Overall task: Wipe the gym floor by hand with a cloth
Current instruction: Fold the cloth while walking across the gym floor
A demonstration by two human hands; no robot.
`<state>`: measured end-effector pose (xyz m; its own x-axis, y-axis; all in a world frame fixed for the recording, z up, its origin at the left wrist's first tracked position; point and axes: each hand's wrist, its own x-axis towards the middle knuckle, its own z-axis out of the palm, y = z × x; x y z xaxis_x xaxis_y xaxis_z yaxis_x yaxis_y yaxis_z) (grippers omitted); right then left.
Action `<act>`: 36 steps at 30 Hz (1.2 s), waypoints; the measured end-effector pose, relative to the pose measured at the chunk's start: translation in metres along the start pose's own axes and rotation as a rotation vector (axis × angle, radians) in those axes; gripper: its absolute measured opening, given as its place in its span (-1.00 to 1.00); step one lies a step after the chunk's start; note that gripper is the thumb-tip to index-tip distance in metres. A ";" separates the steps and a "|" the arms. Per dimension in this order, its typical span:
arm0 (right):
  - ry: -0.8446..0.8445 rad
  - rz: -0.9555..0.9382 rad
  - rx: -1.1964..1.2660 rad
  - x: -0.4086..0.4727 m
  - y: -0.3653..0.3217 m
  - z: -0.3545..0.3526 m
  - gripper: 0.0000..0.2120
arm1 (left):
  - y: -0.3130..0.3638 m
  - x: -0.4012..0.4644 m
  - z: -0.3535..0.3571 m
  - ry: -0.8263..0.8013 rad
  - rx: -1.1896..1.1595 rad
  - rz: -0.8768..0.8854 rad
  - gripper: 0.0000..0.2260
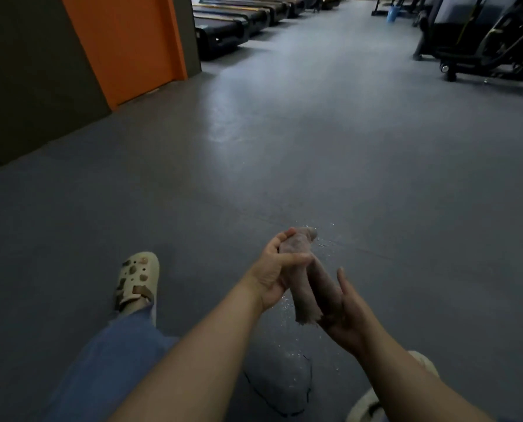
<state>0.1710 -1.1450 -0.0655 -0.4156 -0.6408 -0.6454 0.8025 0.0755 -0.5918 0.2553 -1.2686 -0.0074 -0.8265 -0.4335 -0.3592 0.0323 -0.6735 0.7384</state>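
Note:
A pinkish-brown cloth (307,286) is twisted into a roll and held above the grey gym floor (315,147). My left hand (277,269) grips its upper part, fingers curled round it. My right hand (345,309) holds the lower end, with one finger pointing up along the roll. Water drops spray off the cloth. A puddle (280,382) lies on the floor below my hands.
My left foot in a cream clog (137,280) rests on the floor to the left, with my jeans leg behind it. An orange pillar (123,44) stands at far left. Treadmills (233,22) line the back, and gym machines (479,41) stand at far right.

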 end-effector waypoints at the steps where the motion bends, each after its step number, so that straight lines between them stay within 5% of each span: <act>1: -0.017 -0.006 0.027 0.008 -0.004 0.006 -0.40 | 0.006 0.010 -0.004 0.005 -0.015 -0.001 -0.55; 9: -0.075 0.297 0.011 0.068 -0.011 0.033 -0.35 | 0.045 0.059 -0.036 0.019 0.027 -0.030 -0.61; 15: -0.065 0.081 0.261 0.103 -0.016 0.070 -0.84 | 0.071 0.081 -0.076 0.058 0.314 -0.071 -0.37; 18: -0.005 0.041 0.276 0.118 -0.023 0.085 -0.87 | 0.086 0.091 -0.091 0.091 0.474 -0.076 -0.42; 23: 0.137 0.029 -0.033 0.134 -0.030 0.109 -0.89 | 0.110 0.111 -0.102 0.129 0.650 -0.022 -0.45; 27: 0.136 0.211 -0.351 0.136 -0.039 0.120 -0.95 | 0.134 0.119 -0.106 0.081 0.740 -0.015 -0.45; 30: 0.049 0.280 -0.402 0.136 -0.046 0.134 -0.85 | 0.155 0.121 -0.103 0.028 0.718 -0.015 -0.48; 36: 0.020 0.117 -0.301 0.148 -0.051 0.172 -0.63 | 0.190 0.128 -0.106 -0.091 0.631 -0.048 -0.48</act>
<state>0.1422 -1.3750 -0.0472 -0.3390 -0.5992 -0.7253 0.6840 0.3723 -0.6273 0.2154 -1.5157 0.0264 -0.8641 -0.3402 -0.3708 -0.3203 -0.1964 0.9267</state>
